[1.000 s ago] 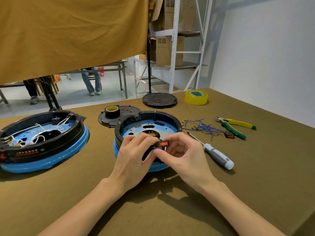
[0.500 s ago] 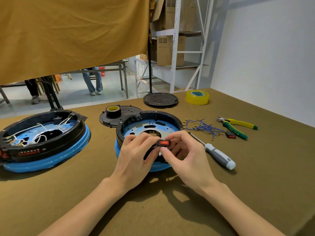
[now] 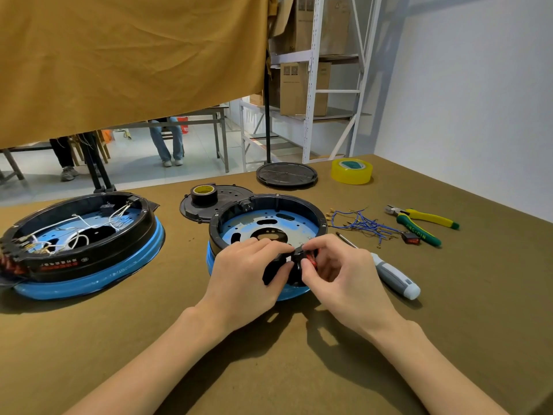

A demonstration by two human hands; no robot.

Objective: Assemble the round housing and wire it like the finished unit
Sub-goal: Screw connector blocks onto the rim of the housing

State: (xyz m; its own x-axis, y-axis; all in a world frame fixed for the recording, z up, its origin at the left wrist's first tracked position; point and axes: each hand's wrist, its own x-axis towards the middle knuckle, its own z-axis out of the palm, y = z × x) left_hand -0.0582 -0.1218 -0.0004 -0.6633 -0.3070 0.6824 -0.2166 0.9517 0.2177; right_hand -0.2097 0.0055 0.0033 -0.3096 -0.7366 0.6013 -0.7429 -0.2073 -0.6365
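Both hands meet at the round housing's (image 3: 269, 223) near rim, mid-table: left hand (image 3: 248, 274) steadies the wall while right hand (image 3: 338, 268) pinches a red switch (image 3: 309, 259), apparently for seating.

Round housing (image 3: 269, 218) at centre of brown table (image 3: 449, 339), open side up, blue plate inside. Left hand (image 3: 244, 274) and right hand (image 3: 338, 268) meet at housing near rim, pinching small red rocker switch (image 3: 309, 259). Finished unit (image 3: 80, 244) left of housing, white wires inside. Screwdriver (image 3: 392, 275), blue wires (image 3: 362, 224), pliers (image 3: 419, 224) right of housing.
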